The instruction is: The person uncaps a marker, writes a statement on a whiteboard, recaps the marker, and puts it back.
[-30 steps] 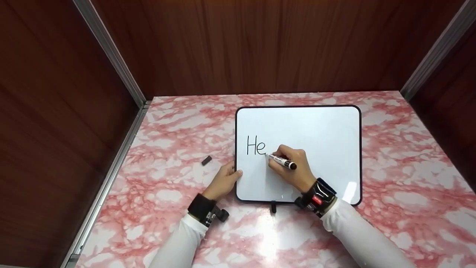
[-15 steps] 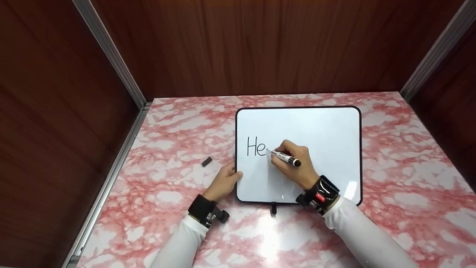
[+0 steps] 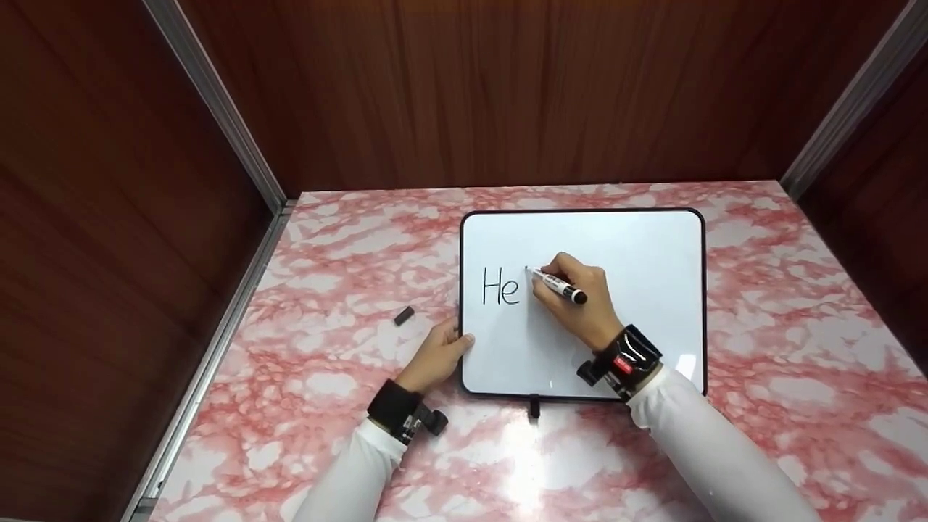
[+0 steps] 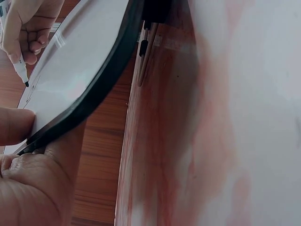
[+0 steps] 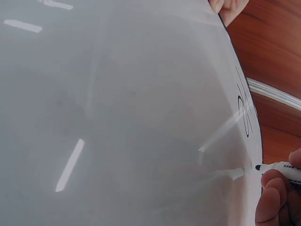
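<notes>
A whiteboard (image 3: 616, 333) with a dark frame stands tilted on the table, the black letters "He" (image 3: 500, 287) written on its left part. My right hand (image 3: 583, 301) pinches a white marker (image 3: 554, 283) with a black end, its tip just right of the "e" near the letters' top height. In the right wrist view the marker's dark tip (image 5: 258, 167) is close over the board. My left hand (image 3: 435, 355) grips the board's left edge, thumb on the front face and the other fingers behind it, as the left wrist view shows at the frame (image 4: 101, 82).
A small black marker cap (image 3: 404, 315) lies on the red-and-white marbled table (image 3: 326, 384), left of the board. A black support foot (image 3: 534, 406) sticks out below the board's lower edge. Dark wood panels (image 3: 507, 94) stand behind and at both sides.
My right hand finishes the tail of the "e", lifts off to its right, then moves up with the marker. The left hand stays on the board's edge.
</notes>
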### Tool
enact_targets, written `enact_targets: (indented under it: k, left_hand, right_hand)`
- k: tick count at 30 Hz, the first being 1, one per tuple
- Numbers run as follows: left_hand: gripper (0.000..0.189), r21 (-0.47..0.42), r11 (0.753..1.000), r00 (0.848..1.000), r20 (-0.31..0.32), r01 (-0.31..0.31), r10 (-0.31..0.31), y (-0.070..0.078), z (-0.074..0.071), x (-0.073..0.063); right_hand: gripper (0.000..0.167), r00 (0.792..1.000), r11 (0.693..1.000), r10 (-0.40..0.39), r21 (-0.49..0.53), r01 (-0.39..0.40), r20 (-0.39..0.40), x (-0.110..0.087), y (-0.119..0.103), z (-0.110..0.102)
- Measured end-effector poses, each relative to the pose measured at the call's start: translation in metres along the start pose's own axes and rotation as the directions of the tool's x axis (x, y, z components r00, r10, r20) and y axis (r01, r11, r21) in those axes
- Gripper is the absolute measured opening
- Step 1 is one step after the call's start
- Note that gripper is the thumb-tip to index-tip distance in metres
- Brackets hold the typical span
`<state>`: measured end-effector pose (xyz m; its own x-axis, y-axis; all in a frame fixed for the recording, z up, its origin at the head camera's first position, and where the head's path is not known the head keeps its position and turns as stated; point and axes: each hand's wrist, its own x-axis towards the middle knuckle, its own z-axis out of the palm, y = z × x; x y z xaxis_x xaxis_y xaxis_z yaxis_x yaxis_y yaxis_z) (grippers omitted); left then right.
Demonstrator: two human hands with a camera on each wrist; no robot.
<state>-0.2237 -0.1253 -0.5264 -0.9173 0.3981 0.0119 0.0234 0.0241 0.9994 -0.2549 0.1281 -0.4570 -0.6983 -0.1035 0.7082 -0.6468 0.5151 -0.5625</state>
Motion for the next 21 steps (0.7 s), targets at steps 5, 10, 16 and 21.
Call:
enact_targets:
  k: [5,10,16,21]
  left_hand:
    - [0.046,-0.013,1.0,1.0,-0.005,-0.007,0.007,0.001,0.001,0.0]
    - [0.046,-0.012,1.0,1.0,-0.004,-0.007,0.007,0.001,0.001,-0.001]
    - [0.047,-0.015,1.0,1.0,0.005,-0.008,0.008,-0.001,0.001,-0.001]
    - [0.047,-0.008,1.0,1.0,-0.001,0.001,-0.001,0.0,0.001,-0.001]
  right_hand:
    - [0.008,1.0,1.0,-0.003,0.0,0.003,0.006,0.0,0.001,0.001]
    - [0.012,0.999,1.0,0.002,-0.006,-0.002,0.032,-0.003,0.0,0.0]
    - [0.014,0.999,1.0,0.01,-0.009,-0.009,0.051,-0.008,0.0,-0.001]
    - [0.014,0.999,1.0,0.0,-0.016,0.001,0.053,-0.012,-0.002,-0.001]
